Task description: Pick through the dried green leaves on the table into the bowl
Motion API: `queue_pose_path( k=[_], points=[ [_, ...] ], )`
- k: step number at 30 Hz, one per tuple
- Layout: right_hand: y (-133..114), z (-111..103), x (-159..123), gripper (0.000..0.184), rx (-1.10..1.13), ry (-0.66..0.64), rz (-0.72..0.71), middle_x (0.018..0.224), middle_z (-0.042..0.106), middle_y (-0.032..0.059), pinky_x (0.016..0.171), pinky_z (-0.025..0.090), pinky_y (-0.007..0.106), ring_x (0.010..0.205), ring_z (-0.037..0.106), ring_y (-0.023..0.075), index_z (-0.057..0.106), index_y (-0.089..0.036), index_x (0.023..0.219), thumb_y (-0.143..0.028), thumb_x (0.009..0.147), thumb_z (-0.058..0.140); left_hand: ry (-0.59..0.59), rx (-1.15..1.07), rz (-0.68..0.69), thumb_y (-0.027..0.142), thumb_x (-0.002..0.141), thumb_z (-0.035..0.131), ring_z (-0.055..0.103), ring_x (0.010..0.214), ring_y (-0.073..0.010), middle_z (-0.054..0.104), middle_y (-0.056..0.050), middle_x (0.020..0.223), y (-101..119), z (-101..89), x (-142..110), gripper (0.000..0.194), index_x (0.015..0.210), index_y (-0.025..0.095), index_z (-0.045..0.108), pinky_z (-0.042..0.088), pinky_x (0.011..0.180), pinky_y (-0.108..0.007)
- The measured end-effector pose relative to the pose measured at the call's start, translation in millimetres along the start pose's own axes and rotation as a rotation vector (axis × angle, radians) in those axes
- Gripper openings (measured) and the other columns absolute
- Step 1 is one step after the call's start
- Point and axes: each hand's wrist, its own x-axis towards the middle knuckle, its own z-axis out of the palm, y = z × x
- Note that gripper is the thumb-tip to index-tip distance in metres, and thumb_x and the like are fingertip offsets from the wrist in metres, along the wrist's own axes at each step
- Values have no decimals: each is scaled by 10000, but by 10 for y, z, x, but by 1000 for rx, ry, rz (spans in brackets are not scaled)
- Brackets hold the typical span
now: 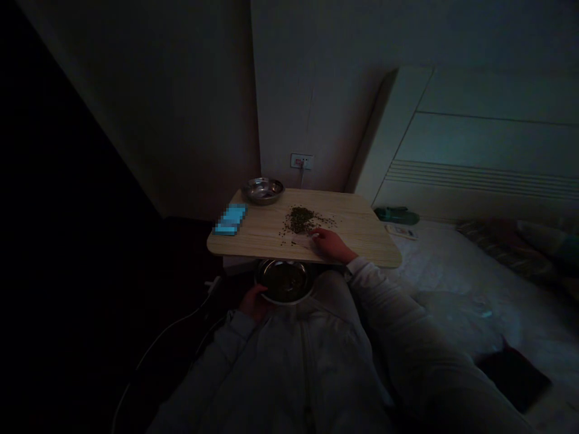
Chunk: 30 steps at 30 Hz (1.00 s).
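Small dark green beans or seeds (300,219) lie in a loose heap on the wooden tabletop (257,236), with stray ones scattered around it. At the near side of the heap is my right hand (330,243), its fingers closed on a thin pale flat piece (302,241) that rests at the tabletop. The dim light hides exactly what that piece is. Below the table's front edge, my left hand (256,302) grips the rim of a metal bowl (308,292) on my lap. The bowl's inside looks dark, and its contents are hard to make out.
Another metal bowl (263,191) stands at the table's back left corner. A lit phone (230,219), blurred out, lies at the left edge. A bed (434,259) with a green bottle (398,216) is on the right. A white cable (163,330) runs along the floor at left.
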Motion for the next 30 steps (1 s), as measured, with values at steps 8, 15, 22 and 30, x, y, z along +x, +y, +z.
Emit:
queue_pose_path(
  k=[8, 15, 22, 30],
  points=[
    [-50, 81, 53, 350, -18, 7, -4, 1057, 687, 88, 885, 463, 313, 946, 627, 188, 648, -172, 1127, -166, 835, 455, 23, -23, 27, 36, 686, 509, 693, 766, -238, 713, -40, 700, 12, -16, 10, 354, 1004, 149, 615, 574, 666, -368],
    [-114, 111, 61, 342, -12, -16, -45, 1025, 693, 76, 887, 460, 301, 935, 626, 186, 650, -173, 1119, -170, 841, 451, 18, -42, 1, 49, 675, 519, 688, 815, -255, 729, -81, 784, 17, -15, 4, 370, 1023, 120, 621, 570, 657, -361],
    [-174, 125, 77, 359, -22, -35, -46, 1082, 680, 86, 905, 450, 296, 970, 622, 180, 635, -163, 1150, -156, 845, 445, 46, -51, 52, 20, 671, 516, 679, 700, -210, 699, -38, 694, 20, 6, -17, 274, 894, 139, 623, 564, 612, -326],
    [-254, 140, 121, 365, -21, -58, -40, 1158, 657, 76, 932, 443, 299, 1040, 609, 186, 631, -176, 1163, -148, 839, 464, 57, -72, 65, 17, 682, 514, 674, 707, -195, 695, -33, 712, 22, -6, -7, 255, 878, 136, 625, 566, 667, -332]
  ],
)
